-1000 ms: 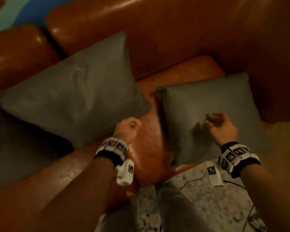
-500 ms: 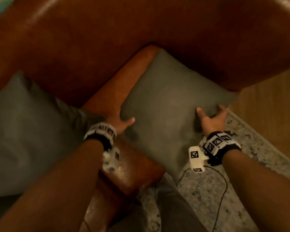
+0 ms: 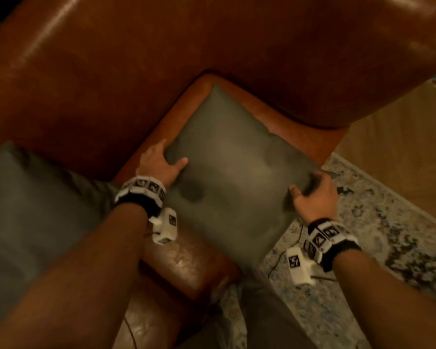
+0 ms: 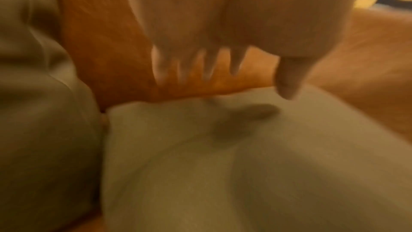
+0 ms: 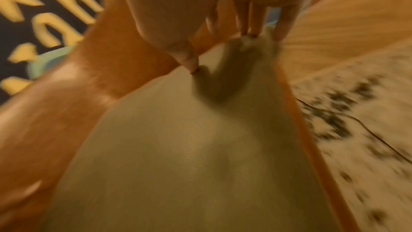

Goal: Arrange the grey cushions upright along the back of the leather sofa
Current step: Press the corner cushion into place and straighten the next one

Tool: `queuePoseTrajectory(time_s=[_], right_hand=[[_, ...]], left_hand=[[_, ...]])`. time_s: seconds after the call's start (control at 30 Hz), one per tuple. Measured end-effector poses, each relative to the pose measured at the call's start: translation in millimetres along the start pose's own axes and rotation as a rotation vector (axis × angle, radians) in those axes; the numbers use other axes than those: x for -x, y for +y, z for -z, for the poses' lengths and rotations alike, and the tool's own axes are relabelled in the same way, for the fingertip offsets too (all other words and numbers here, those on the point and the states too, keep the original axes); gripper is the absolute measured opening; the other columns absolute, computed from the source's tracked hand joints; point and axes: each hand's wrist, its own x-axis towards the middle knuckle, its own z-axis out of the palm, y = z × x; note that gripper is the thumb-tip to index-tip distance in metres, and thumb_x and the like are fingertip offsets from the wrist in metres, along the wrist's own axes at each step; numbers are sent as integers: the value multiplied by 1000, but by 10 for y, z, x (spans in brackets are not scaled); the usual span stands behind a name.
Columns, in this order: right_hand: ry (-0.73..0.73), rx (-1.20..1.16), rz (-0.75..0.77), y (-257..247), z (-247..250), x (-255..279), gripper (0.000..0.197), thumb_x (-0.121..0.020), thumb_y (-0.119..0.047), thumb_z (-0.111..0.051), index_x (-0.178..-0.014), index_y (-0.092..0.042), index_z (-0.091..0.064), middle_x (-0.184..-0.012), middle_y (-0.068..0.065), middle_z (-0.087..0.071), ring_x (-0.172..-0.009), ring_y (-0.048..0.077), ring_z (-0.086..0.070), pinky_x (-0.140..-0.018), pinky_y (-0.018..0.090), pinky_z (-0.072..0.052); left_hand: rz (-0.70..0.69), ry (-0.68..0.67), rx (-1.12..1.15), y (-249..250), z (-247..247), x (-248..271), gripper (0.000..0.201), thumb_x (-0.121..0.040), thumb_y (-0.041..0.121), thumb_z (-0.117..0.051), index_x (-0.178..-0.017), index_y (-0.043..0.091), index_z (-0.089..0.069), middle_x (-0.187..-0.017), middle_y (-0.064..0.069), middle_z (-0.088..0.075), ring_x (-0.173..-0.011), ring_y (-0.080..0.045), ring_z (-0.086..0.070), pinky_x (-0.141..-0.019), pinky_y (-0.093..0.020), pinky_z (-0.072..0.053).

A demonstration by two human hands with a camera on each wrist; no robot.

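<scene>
Both hands grab one grey cushion [image 3: 237,187] lying flat on the leather sofa [image 3: 136,71] seat: left hand [image 3: 159,163], right hand [image 3: 312,195]. Another cushion [image 3: 35,210] leans nearby. Standing this one up is left.

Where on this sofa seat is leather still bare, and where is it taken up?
Bare: the strip of seat between the two cushions, where the left hand sits, and the front edge. Crowded: the corner cushion, right hand gripping it, and the left cushion.

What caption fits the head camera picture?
Both hands, left hand and right hand, grip a square grey cushion on the brown leather sofa.
</scene>
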Motion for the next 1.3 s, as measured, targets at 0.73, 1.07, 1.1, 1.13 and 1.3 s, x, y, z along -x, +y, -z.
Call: queuePoseTrajectory(time_s=[0.73, 1.07, 1.1, 1.13, 1.3], right_hand=[[-351, 6, 53, -1521, -263, -825, 98, -46, -77, -72, -130, -33, -48, -134, 3, -62, -113, 31, -63, -102, 50, -50], [-273, -256, 559, -3019, -625, -590, 66, -76, -58, -61, -134, -32, -44, -126, -7, -64, -115, 16, -62, -105, 43, -48], [-311, -198, 594, -3121, -728, -532, 67, -80, -56, -60, -139, -32, -40, -130, -5, -63, -118, 17, -61, -105, 38, -47], [-344, -110, 614, -3205, -818, -465, 67, -84, -54, -58, -143, -33, -35, -135, -2, -60, -120, 21, -59, -104, 33, -44], [-244, 86, 609, -3294, -1032, -372, 66, -93, -50, -48, -151, -25, -26, -148, 10, -50, -133, 35, -49, -108, 39, -39]], left_hand=[[466, 111, 987, -557, 70, 197, 81, -67, 52, -68, -139, 24, -42, -141, -7, -53, -125, -35, -54, -109, -52, -42], [40, 607, 1292, -662, 980, 295, 31, -90, 14, -59, -117, 22, -49, -126, -1, -62, -121, -19, -59, -106, -42, -48], [73, 656, 1276, -696, 1006, 274, 36, -90, 16, -58, -125, 17, -48, -131, -4, -59, -123, -20, -58, -107, -41, -47], [110, 681, 1252, -724, 1016, 249, 42, -92, 17, -57, -132, 14, -45, -136, -7, -57, -125, -21, -56, -108, -38, -46], [128, 548, 1201, -768, 1016, 130, 60, -96, 22, -53, -150, 16, -28, -154, -9, -41, -139, -24, -43, -115, -41, -38]])
